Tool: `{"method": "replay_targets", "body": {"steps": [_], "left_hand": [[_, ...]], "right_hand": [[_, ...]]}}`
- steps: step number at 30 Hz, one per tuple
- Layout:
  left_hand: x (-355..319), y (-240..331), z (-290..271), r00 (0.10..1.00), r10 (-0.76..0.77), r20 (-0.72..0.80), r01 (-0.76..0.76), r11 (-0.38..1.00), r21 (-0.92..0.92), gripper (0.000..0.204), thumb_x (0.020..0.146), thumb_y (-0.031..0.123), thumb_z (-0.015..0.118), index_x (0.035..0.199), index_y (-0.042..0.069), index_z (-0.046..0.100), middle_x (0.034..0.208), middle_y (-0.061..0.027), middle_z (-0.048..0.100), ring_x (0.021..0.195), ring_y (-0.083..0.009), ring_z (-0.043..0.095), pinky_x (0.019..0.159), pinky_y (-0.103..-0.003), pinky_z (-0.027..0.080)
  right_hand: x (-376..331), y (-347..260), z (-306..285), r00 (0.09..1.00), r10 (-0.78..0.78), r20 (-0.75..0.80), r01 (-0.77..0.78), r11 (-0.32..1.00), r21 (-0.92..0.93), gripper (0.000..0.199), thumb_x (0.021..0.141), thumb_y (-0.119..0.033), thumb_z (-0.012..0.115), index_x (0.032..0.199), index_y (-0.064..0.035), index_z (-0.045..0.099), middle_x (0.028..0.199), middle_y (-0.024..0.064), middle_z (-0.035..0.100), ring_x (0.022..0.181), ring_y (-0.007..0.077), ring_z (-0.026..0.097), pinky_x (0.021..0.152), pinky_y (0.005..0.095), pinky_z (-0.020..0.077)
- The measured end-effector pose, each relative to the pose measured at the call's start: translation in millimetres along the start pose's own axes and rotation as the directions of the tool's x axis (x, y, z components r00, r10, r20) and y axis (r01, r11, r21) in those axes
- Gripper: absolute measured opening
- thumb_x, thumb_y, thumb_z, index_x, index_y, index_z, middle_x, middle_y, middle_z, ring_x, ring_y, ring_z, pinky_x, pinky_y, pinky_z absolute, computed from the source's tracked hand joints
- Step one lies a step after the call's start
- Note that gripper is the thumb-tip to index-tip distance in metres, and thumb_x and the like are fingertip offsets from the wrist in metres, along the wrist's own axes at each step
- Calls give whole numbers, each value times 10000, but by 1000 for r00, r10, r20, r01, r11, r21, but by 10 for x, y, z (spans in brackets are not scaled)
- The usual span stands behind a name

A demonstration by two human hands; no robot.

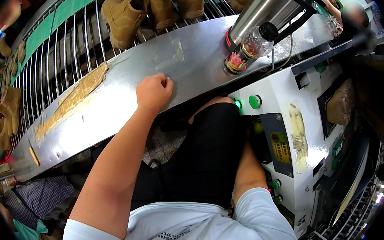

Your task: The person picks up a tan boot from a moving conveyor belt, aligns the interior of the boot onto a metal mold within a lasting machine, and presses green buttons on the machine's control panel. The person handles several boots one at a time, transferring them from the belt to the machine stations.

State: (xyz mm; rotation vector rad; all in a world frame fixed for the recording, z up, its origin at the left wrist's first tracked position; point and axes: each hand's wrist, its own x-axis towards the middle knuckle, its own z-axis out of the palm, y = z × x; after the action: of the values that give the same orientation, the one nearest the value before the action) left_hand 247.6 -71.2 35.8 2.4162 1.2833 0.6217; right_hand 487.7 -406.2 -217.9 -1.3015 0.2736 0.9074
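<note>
The head view looks down over my lap at a curved steel bench that runs from lower left to upper right. Far left, tan pieces of leather hang along the edge of a wire-rod conveyor, and a green belt strip curves beside it. On the left part of the bench a long patch of brown tape is stuck flat to the metal. Up on the rods behind it stand tan boots, well apart from me. My left hand rests on the near edge of the bench, curled into a loose fist with the knuckles up and holding nothing that I can see; the forearm comes up from the lower edge. Just beyond it a scrap of clear tape lies on the steel. Further right a clear bottle with dark liquid, a black cap and a red label stands on the bench, touching or just beside a tall steel flask. My right arm goes down past my dark shorts toward the white machine with its green buttons; the right hand is hidden there, so I cannot tell whether it is closed or free.
</note>
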Motion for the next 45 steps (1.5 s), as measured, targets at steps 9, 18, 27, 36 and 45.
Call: {"method": "replay_targets", "body": {"steps": [9, 18, 27, 36, 45], "left_hand": [[-3, -5, -30, 999, -24, 26, 23, 1000, 12, 276, 805, 289, 596, 638, 69, 582, 607, -117, 590, 623, -332, 585, 575, -422, 457], [-5, 25, -30, 1000, -26, 16, 25, 1000, 12, 233, 783, 239, 609, 627, 68, 577, 594, -97, 593, 637, -311, 589, 584, -428, 460], [-2, 25, -19, 1000, 8, -10, -8, 1000, 17, 229, 776, 231, 614, 620, 69, 573, 596, -97, 594, 632, -310, 589, 576, -424, 463], [0, 36, -5, 1000, 5, 4, -5, 1000, 25, 238, 781, 242, 618, 617, 76, 569, 598, -93, 592, 627, -307, 589, 574, -424, 464], [19, 36, 18, 999, -26, 39, 24, 998, 59, 244, 790, 242, 595, 622, 69, 561, 605, -102, 587, 634, -315, 583, 575, -429, 455]], "right_hand": [[-19, 122, -8, 999, -1, -39, -1, 999, -42, 624, 976, -506, 275, 1438, -95, 355, 1433, 113, 397, 1298, 295, 374, 1073, 428, 309], [-11, 148, -40, 996, -24, -84, 20, 998, -52, 574, 974, -460, 304, 1398, -84, 393, 1377, 125, 436, 1246, 297, 410, 1044, 423, 333], [-3, 119, -75, 991, -40, -128, 27, 995, -100, 524, 972, -413, 334, 1358, -72, 431, 1321, 138, 474, 1194, 299, 445, 1015, 419, 357], [21, 122, -90, 983, -57, -175, 30, 987, -155, 475, 970, -366, 363, 1319, -61, 469, 1265, 151, 513, 1142, 301, 481, 987, 415, 381], [40, 97, -106, 975, -68, -209, 24, 978, -208, 427, 967, -319, 392, 1279, -49, 507, 1209, 164, 551, 1090, 303, 517, 958, 411, 405]]}}
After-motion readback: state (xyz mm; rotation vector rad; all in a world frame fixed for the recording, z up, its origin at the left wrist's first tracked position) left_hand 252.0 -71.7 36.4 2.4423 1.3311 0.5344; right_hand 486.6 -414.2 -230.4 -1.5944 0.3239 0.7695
